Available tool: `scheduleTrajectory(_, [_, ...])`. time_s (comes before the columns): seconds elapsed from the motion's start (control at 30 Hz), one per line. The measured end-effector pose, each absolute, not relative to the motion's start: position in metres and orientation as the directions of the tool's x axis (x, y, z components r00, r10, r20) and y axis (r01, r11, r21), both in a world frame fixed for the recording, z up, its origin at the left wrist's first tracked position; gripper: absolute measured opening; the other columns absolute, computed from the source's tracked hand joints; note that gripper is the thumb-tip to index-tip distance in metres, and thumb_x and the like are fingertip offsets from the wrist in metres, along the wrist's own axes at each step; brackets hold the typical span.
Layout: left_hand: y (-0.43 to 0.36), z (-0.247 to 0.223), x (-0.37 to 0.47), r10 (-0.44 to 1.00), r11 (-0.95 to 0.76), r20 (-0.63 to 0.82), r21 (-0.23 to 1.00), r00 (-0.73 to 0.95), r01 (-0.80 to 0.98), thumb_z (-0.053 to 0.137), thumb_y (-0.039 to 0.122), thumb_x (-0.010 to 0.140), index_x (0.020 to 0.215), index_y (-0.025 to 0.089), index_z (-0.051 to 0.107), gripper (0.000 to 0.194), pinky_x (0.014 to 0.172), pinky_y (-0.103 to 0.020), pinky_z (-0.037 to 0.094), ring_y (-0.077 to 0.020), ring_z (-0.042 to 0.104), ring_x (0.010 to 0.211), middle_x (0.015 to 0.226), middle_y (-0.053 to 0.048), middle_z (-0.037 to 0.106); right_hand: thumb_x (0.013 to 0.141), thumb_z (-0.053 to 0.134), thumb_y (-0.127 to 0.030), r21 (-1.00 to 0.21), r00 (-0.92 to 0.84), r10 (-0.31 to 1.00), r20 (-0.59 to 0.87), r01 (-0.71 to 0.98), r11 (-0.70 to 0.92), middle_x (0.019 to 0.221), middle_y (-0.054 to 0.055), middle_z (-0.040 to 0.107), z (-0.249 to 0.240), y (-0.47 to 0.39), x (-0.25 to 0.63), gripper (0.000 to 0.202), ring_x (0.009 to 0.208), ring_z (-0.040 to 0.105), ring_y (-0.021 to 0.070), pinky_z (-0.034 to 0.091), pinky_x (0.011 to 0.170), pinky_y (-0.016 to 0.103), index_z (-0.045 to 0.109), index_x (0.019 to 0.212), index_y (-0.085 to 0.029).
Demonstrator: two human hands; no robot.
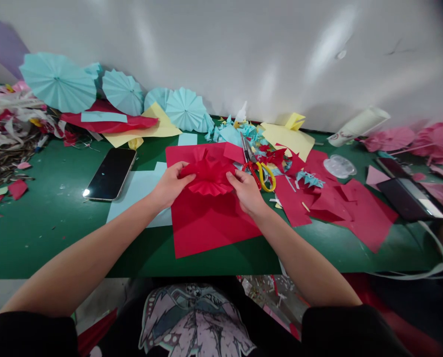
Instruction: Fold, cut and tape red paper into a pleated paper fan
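Observation:
Between my two hands is a red pleated paper flower (211,176), its lower rim fanned out in small folds. The thumb and fingers of my left hand (173,184) pinch its left side. On its right side, my right hand (246,191) grips the edge the same way. Under it lies a large red paper sheet (206,225), partly over light blue paper (132,198). Just beyond my right hand rest scissors (265,177) with yellow and red handles. My fingers cover the flower's outer edges.
A phone (111,173) lies left on the green table (57,238). Light blue paper fans (186,109) lean against the wall. Cut red paper (366,213), another phone (411,198) and a white cable (437,248) are at right. Piled scraps (13,119) occupy the far left.

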State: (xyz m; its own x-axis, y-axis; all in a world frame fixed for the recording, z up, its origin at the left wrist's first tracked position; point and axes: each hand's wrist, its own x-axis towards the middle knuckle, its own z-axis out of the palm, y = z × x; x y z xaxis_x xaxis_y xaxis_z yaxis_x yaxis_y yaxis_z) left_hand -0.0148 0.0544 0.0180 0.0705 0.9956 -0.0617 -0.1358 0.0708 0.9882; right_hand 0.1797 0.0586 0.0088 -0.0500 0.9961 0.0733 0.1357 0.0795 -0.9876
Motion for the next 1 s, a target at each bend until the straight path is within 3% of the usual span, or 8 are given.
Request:
scheduleTrajectory(0.13, [0.057, 0.014, -0.015, 0.998, 0.049, -0.04, 0.979, 0.053, -0.196, 0.064, 0.025, 0.069, 0.084, 0.015, 0.056, 0.019, 0.075, -0.034, 0.049, -0.0187, 0.062, 0.08, 0.08, -0.003, 0.065, 0.071, 0.062, -0.042, -0.991, -0.052, 0.998, 0.047, 0.124, 0.053, 0.063, -0.002, 0.055, 0.011, 0.058, 0.178, 0.024, 0.06, 0.052, 0.0107, 0.042, 0.059, 0.026, 0.056, 0.068, -0.019])
scheduleTrajectory(0.3, [0.057, 0.01, -0.015, 0.999, 0.019, -0.011, 0.987, 0.049, -0.158, 0.062, 0.025, 0.071, 0.082, 0.016, 0.056, 0.015, 0.074, -0.033, 0.049, -0.0187, 0.062, 0.082, 0.08, -0.003, 0.064, 0.061, 0.07, -0.029, -0.995, -0.105, 0.994, 0.004, 0.1, 0.015, 0.078, 0.001, 0.063, 0.019, 0.054, 0.175, 0.023, 0.072, 0.058, 0.0137, 0.046, 0.069, 0.029, 0.058, 0.077, -0.019])
scheduleTrajectory(0.63, [0.06, 0.007, -0.02, 0.996, -0.086, 0.085, 0.996, 0.024, 0.028, 0.055, 0.025, 0.077, 0.084, 0.017, 0.054, 0.011, 0.068, -0.031, 0.049, -0.0166, 0.061, 0.078, 0.082, -0.003, 0.063, 0.065, 0.06, -0.02, -0.984, -0.157, 0.984, 0.082, 0.145, 0.105, 0.078, 0.001, 0.065, 0.016, 0.056, 0.178, 0.012, 0.073, 0.06, 0.0142, 0.046, 0.069, 0.029, 0.06, 0.078, -0.019])
scheduleTrajectory(0.87, [0.052, 0.021, -0.018, 0.968, -0.25, 0.229, 0.908, 0.099, 0.335, 0.053, 0.019, 0.079, 0.083, 0.017, 0.056, 0.006, 0.076, -0.032, 0.048, -0.0159, 0.061, 0.083, 0.085, -0.003, 0.065, 0.071, 0.061, -0.028, -0.905, -0.211, 0.967, 0.14, 0.369, 0.211, 0.08, 0.006, 0.067, 0.024, 0.053, 0.178, 0.014, 0.077, 0.062, 0.0185, 0.046, 0.073, 0.033, 0.063, 0.079, -0.017])
scheduleTrajectory(1.0, [0.048, 0.025, -0.016, 0.957, -0.26, 0.22, 0.939, 0.187, 0.227, 0.063, 0.02, 0.072, 0.088, 0.018, 0.052, 0.02, 0.079, -0.031, 0.05, -0.0173, 0.062, 0.092, 0.092, -0.005, 0.065, 0.07, 0.062, -0.028, -0.909, -0.217, 0.969, 0.116, 0.37, 0.191, 0.08, 0.006, 0.069, 0.021, 0.055, 0.179, 0.014, 0.076, 0.063, 0.0189, 0.047, 0.072, 0.033, 0.066, 0.078, -0.017])
